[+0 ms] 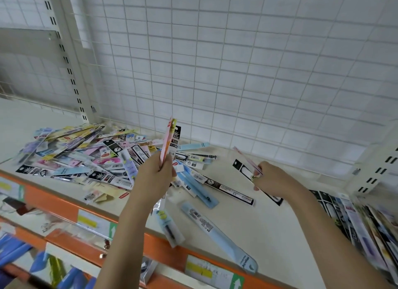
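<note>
White wire grid backs the cream shelf, which is strewn with slim pen-refill packets. Our left hand is curled tight round a small bundle of packets. The bundle stands nearly upright above the fist (pink and yellow ones in front, a black one behind), and its lower ends poke out beneath the hand.

Our right hand is off to the right, well apart from the left. Its fingers pinch the near end of a thin pink packet that slants up and away to the left, clear of the shelf. A black-and-white packet lies just under that hand; we cannot tell whether the fingers hold it too.

Left of the hands a loose pile of mixed packets sprawls across the shelf, reaching back to the grid. At the far right edge more packets lie in an overlapping row. A long pale blue packet lies alone near the orange front strip.
</note>
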A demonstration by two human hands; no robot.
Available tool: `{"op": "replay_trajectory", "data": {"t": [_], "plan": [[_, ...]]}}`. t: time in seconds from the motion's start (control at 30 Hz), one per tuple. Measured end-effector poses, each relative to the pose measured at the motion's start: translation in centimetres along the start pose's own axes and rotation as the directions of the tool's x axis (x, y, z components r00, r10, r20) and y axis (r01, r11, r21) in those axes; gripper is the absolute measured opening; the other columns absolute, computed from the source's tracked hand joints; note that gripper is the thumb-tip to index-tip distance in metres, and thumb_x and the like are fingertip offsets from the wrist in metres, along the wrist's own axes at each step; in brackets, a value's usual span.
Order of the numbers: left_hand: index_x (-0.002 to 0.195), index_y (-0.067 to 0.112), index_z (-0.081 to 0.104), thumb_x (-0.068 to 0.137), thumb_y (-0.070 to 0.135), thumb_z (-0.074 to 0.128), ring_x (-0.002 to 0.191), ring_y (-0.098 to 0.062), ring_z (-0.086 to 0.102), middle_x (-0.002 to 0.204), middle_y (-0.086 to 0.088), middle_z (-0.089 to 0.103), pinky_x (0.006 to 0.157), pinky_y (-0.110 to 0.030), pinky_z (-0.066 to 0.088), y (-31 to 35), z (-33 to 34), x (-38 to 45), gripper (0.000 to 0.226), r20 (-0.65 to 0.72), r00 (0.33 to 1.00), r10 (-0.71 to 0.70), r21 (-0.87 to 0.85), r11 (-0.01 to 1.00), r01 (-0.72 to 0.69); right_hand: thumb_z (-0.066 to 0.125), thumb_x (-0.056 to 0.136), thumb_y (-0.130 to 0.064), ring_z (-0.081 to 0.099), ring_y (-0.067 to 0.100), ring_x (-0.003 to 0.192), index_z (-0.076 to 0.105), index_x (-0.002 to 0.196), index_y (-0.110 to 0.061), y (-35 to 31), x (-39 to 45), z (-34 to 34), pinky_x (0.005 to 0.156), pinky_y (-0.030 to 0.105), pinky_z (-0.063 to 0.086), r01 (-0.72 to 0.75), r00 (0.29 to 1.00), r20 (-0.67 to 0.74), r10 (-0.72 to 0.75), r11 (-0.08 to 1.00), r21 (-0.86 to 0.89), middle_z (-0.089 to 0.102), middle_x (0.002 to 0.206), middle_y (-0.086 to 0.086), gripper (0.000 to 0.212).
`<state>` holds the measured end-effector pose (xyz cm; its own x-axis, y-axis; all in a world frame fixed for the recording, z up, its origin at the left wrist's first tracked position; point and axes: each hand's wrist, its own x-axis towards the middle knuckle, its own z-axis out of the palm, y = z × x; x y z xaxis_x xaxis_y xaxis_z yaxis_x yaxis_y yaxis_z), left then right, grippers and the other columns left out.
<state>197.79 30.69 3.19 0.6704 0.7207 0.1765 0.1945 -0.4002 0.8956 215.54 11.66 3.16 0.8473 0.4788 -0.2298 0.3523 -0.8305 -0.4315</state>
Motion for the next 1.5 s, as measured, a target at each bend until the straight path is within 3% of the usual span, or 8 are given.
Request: {"op": "replay_trajectory", "data": {"t": [0.17, 0.33, 0.43, 0.53, 0.73, 1.03, 1.27, 1.5], "plan": [[0.074, 0.007, 0.05, 0.1, 0.024, 0.037, 0.048, -0.011, 0.042, 0.058, 0.004, 0.05, 0.041, -0.012, 0.036, 0.1, -0.2, -0.1, 0.033, -0.002, 1.0, 0.03, -0.045, 0.999, -0.03, 0.04, 0.091, -0.015, 0.061, 0.027, 0.09, 0.037, 0.127, -0.012, -1.2, 0.3, 1.2, 0.069, 0.031, 0.045, 0.057, 0.997, -0.043, -0.058, 0.998, -0.007, 0.063, 0.106, 0.01, 0.036], [0.08, 0.005, 0.051, 0.1, 0.025, 0.038, 0.043, -0.002, 0.048, 0.063, -0.005, 0.053, 0.042, -0.01, 0.039, 0.1, -1.7, -0.3, 0.031, -0.04, 0.998, 0.044, -0.11, 0.993, -0.048, 0.039, 0.089, -0.013, 0.054, 0.023, 0.07, 0.039, 0.081, -0.019, -3.1, 0.6, 3.0, 0.055, 0.028, 0.036, 0.154, 0.988, -0.021, -0.153, 0.988, 0.011, 0.053, 0.081, 0.005, 0.01], [0.077, 0.004, 0.046, 0.099, 0.027, 0.04, 0.051, -0.017, 0.04, 0.06, -0.006, 0.043, 0.047, -0.023, 0.034, -0.4, -2.7, -0.7, 0.032, -0.056, 0.994, 0.094, -0.084, 0.992, -0.099, 0.049, 0.091, -0.033, 0.044, 0.015, 0.062, 0.044, 0.091, -0.014, -4.0, 0.2, 4.2, 0.05, 0.027, 0.03, 0.174, 0.983, -0.056, -0.175, 0.984, -0.032, 0.051, 0.081, 0.004, 0.02], [0.065, 0.012, 0.038, 0.095, 0.031, 0.047, 0.044, -0.009, 0.029, 0.047, 0.007, 0.033, 0.045, -0.016, 0.027, -1.0, -3.4, -1.2, 0.037, -0.049, 0.989, 0.143, -0.008, 0.99, -0.143, 0.061, 0.082, -0.052, 0.043, 0.011, 0.06, 0.047, 0.089, -0.015, -4.0, 0.0, 5.2, 0.05, 0.025, 0.029, 0.158, 0.987, -0.01, -0.16, 0.98, -0.118, 0.048, 0.075, -0.002, 0.04], [0.057, 0.014, 0.035, 0.093, 0.027, 0.053, 0.035, -0.009, 0.032, 0.035, 0.005, 0.034, 0.042, -0.019, 0.022, -2.4, -3.4, -1.8, 0.042, -0.025, 0.996, 0.086, 0.096, 0.992, -0.083, 0.054, 0.091, -0.039, 0.041, 0.015, 0.062, 0.032, 0.063, -0.018, -2.9, -0.7, 4.2, 0.051, 0.024, 0.026, 0.162, 0.987, 0.054, -0.154, 0.96, -0.23, 0.039, 0.065, -0.002, 0.041], [0.059, 0.016, 0.035, 0.094, 0.027, 0.051, 0.043, -0.014, 0.033, 0.047, 0.003, 0.035, 0.046, -0.025, 0.025, -2.1, -1.1, -3.1, 0.04, 0.028, 0.996, 0.087, 0.13, 0.987, -0.09, 0.05, 0.093, -0.03, 0.06, 0.024, 0.076, 0.048, 0.088, -0.017, 0.0, -4.5, 3.3, 0.064, 0.032, 0.043, 0.103, 0.987, -0.13, -0.097, 0.994, 0.04, 0.07, 0.091, 0.005, 0.014], [0.061, 0.013, 0.033, 0.094, 0.029, 0.05, 0.046, -0.017, 0.029, 0.049, 0.0, 0.031, 0.046, -0.025, 0.022, -2.0, -0.2, -3.9, 0.041, 0.07, 0.987, 0.146, 0.182, 0.971, -0.157, 0.044, 0.097, -0.027, 0.052, 0.005, 0.059, 0.058, 0.093, -0.015, -0.4, -6.8, 3.0, 0.053, 0.023, 0.042, 0.2, 0.964, -0.197, -0.18, 0.976, 0.086, 0.07, 0.085, -0.005, 0.018], [0.06, 0.01, 0.034, 0.094, 0.022, 0.051, 0.041, -0.019, 0.028, 0.046, -0.003, 0.032, 0.044, -0.027, 0.02, -2.8, -2.7, -4.5, 0.04, -0.012, 0.992, 0.128, 0.256, 0.959, -0.121, 0.041, 0.097, -0.023, 0.052, 0.016, 0.062, 0.042, 0.082, -0.017, -2.1, -8.2, 4.5, 0.053, 0.027, 0.036, 0.275, 0.958, -0.12, -0.26, 0.951, 0.137, 0.052, 0.078, 0.001, 0.016]]}}
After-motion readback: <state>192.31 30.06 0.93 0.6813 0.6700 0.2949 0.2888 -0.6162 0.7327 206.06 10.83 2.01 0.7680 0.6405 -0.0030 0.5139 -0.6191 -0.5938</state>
